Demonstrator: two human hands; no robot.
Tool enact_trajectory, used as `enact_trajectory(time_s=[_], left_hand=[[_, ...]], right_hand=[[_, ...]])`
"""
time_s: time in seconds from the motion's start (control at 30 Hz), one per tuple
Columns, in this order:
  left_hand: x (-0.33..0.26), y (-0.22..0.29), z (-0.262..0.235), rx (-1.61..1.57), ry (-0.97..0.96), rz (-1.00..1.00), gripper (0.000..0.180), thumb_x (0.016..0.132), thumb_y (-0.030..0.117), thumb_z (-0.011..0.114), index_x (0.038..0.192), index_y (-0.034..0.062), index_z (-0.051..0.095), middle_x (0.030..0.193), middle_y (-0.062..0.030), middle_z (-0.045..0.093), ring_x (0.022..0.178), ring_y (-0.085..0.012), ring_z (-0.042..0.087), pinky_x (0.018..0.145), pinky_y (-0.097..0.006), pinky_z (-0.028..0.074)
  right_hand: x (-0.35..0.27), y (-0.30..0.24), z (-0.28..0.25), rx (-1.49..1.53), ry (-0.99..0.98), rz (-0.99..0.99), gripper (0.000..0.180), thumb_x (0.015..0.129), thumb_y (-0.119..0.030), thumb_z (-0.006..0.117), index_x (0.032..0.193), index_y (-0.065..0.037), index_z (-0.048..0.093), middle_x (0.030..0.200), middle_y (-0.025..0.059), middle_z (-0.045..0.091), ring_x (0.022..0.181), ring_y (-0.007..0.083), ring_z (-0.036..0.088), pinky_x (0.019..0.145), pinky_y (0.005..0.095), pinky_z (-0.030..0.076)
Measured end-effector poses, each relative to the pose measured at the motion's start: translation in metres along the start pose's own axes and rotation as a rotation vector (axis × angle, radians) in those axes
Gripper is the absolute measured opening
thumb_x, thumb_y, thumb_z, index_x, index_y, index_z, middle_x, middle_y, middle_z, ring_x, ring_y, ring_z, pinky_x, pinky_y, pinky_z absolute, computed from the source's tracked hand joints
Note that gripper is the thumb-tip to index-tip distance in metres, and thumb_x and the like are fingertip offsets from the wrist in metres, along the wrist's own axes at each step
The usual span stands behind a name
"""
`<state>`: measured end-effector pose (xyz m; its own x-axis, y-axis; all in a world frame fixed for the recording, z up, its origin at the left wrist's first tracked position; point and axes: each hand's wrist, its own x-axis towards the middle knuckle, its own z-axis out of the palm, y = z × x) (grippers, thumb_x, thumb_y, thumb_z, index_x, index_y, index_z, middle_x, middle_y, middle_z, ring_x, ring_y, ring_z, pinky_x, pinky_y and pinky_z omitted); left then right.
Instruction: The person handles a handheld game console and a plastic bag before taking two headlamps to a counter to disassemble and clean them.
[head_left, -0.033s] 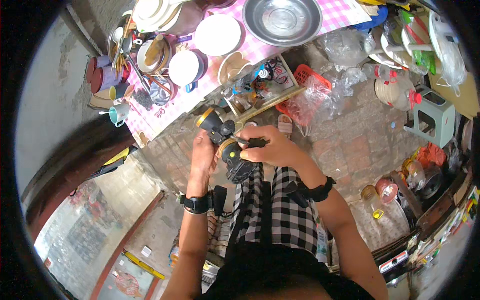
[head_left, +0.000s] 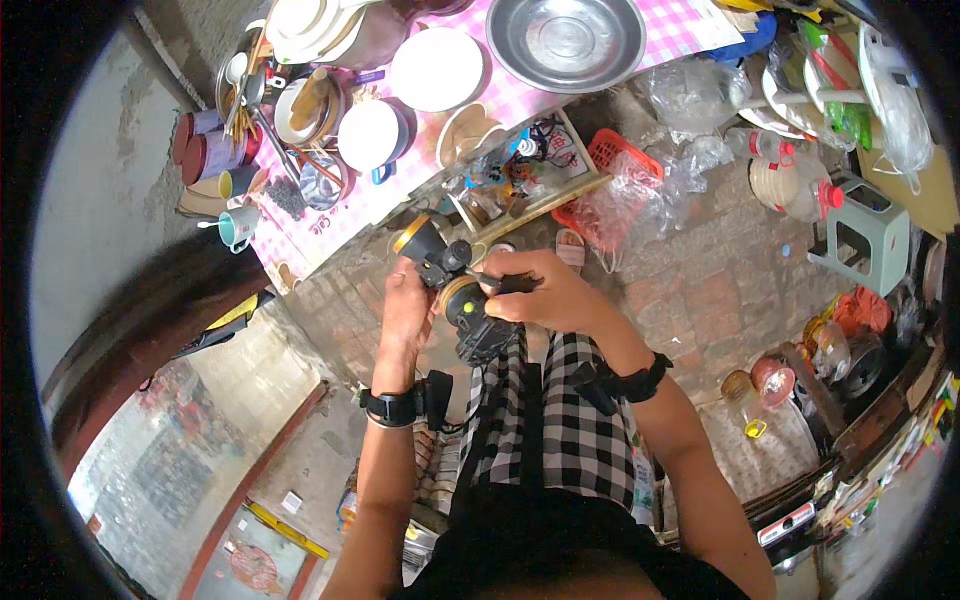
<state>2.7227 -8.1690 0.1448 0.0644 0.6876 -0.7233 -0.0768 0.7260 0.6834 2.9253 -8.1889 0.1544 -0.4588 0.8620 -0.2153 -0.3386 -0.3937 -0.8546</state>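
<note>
My left hand (head_left: 406, 305) is closed around a black headlamp (head_left: 425, 243) with a gold-coloured rim, held in front of my body above my lap. Close against it is a second round black lamp part (head_left: 465, 305), also gold-ringed, with a yellow-green spot and a dark bulky section below. My right hand (head_left: 540, 290) pinches a slim dark tool (head_left: 512, 285), which looks like a screwdriver. Its front end points at the place between the two lamp parts. Fingers hide much of the tool and the lamp's underside.
An open drawer (head_left: 525, 175) full of small items juts from the table with a pink checked cloth (head_left: 340, 222). A steel basin (head_left: 565, 40) and lidded bowls stand on top. To the right are a red basket (head_left: 612, 190), plastic bags and a grey-green stool (head_left: 862, 232).
Almost nothing differs. The lower lamp part and my right fingers have shifted very slightly.
</note>
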Motion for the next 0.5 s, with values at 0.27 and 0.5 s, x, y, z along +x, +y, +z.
enact_trajectory(time_s=[0.27, 0.5], left_hand=[[-0.005, 0.015, 0.0, 0.452, 0.079, 0.185, 0.022, 0.093, 0.022, 0.035, 0.091, 0.008, 0.052, 0.071, 0.001, 0.055, 0.047, -0.0057, 0.044, 0.041, -0.019, 0.033], [-0.003, 0.021, -0.004, -0.142, -0.157, -0.21, 0.024, 0.093, 0.015, 0.028, 0.101, 0.0024, 0.047, 0.069, -0.0101, 0.053, 0.042, -0.0101, 0.037, 0.036, -0.021, 0.031]], right_hand=[[-0.005, 0.008, -0.008, 0.081, 0.057, 0.137, 0.019, 0.073, -0.017, 0.061, 0.086, -0.003, 0.058, 0.073, -0.0036, 0.05, 0.07, 0.0054, 0.044, 0.062, 0.0212, 0.038], [-0.009, 0.036, -0.028, 0.458, 0.274, 0.287, 0.042, 0.073, -0.019, 0.06, 0.107, 0.004, 0.054, 0.097, 0.0071, 0.056, 0.085, 0.0114, 0.054, 0.078, 0.0237, 0.043]])
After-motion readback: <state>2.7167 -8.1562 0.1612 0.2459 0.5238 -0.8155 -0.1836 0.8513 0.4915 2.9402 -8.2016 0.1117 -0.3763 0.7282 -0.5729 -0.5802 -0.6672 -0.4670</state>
